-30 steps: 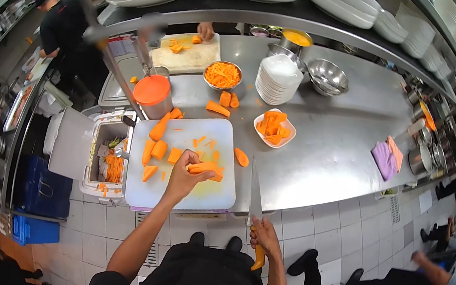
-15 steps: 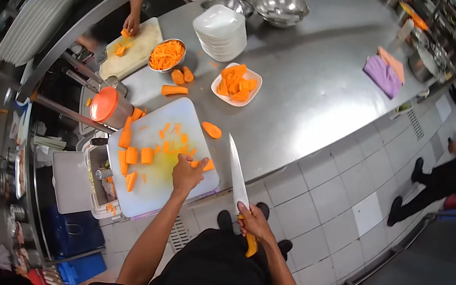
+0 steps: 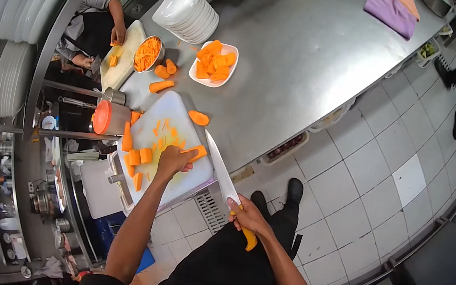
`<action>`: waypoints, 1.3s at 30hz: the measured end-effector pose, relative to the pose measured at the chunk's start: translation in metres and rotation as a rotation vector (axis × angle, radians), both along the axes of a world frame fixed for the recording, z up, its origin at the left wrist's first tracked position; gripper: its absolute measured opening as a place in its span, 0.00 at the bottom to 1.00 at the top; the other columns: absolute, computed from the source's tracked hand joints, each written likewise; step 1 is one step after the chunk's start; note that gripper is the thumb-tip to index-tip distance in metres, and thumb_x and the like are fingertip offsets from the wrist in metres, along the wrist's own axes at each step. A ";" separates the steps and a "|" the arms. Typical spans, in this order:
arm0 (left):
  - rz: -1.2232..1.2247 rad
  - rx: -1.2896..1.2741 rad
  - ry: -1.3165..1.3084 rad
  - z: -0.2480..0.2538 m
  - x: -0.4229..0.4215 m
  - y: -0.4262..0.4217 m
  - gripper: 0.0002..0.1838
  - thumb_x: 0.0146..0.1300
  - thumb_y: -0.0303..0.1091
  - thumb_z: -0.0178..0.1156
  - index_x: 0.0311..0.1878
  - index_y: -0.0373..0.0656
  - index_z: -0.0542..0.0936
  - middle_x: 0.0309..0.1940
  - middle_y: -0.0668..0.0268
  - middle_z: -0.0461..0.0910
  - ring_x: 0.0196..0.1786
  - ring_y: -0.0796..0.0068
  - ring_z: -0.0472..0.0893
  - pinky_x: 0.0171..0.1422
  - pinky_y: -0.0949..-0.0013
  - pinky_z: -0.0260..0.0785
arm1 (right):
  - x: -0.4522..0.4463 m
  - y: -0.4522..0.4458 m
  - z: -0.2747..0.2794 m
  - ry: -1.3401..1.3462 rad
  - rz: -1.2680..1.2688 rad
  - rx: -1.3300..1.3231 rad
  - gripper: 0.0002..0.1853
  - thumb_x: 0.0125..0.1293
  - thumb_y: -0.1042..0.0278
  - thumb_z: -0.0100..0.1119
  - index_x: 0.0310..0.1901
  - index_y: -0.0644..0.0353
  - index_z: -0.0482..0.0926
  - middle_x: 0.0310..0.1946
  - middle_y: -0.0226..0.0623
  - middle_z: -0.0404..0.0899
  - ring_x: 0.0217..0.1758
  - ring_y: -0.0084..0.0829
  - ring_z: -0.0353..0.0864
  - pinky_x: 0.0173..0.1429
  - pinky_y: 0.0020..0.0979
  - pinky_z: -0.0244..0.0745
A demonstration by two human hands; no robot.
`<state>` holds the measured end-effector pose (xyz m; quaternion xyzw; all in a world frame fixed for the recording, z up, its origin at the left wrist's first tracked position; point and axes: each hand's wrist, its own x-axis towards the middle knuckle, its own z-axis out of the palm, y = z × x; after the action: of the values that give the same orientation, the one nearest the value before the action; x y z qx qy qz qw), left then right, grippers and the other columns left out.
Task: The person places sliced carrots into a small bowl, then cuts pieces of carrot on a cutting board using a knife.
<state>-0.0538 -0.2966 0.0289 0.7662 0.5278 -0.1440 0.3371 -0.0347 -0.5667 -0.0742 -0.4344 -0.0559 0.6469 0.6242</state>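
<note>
My right hand [image 3: 247, 216] grips the yellow handle of a large kitchen knife [image 3: 219, 162], its blade pointing up and away beside the board, off the carrots. Over the white cutting board [image 3: 170, 108], my left hand [image 3: 174, 162] has its fingers closed around a piece of carrot [image 3: 197, 152] near the board's right edge. Cut orange strips [image 3: 166, 131] lie on a yellow-stained patch beyond that hand. Thick carrot chunks [image 3: 140, 156] and a longer carrot [image 3: 127, 137] rest along the board's left side. A halved carrot [image 3: 199, 118] sits on the steel table just past the board.
A white bowl of carrot pieces [image 3: 217, 79], a steel bowl of carrot strips [image 3: 147, 55] and stacked white dishes [image 3: 189, 16] stand farther back. A red-lidded container [image 3: 103, 117] is left of the board. Across the table, a co-worker's hand [image 3: 117, 34] is at another board.
The view has shifted and turned. My left hand has closed around the carrot piece, its fingers having been more extended before. The knife stays in my right hand.
</note>
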 end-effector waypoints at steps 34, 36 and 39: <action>-0.066 0.176 0.170 -0.017 0.015 -0.003 0.33 0.55 0.65 0.70 0.26 0.38 0.79 0.17 0.65 0.77 0.15 0.82 0.69 0.21 0.76 0.59 | 0.034 -0.010 0.012 -0.109 0.209 -0.098 0.25 0.78 0.45 0.48 0.54 0.63 0.73 0.21 0.28 0.68 0.17 0.18 0.67 0.23 0.25 0.68; -0.072 0.185 0.163 -0.018 0.015 -0.002 0.33 0.55 0.65 0.70 0.25 0.39 0.78 0.17 0.65 0.77 0.15 0.82 0.69 0.21 0.76 0.59 | 0.033 -0.008 0.011 -0.116 0.173 -0.092 0.22 0.79 0.47 0.47 0.46 0.64 0.73 0.19 0.28 0.67 0.15 0.19 0.66 0.22 0.27 0.67; -0.078 0.199 0.194 -0.018 0.015 -0.001 0.33 0.54 0.66 0.70 0.27 0.40 0.78 0.17 0.65 0.77 0.16 0.83 0.70 0.21 0.76 0.60 | 0.035 -0.007 0.011 -0.096 0.242 -0.119 0.26 0.78 0.44 0.48 0.57 0.63 0.74 0.23 0.27 0.66 0.19 0.17 0.66 0.23 0.24 0.68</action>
<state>-0.0389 -0.2980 0.0112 0.7982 0.5395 -0.1771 0.2009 0.0005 -0.5736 -0.0633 -0.4913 -0.0992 0.6979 0.5116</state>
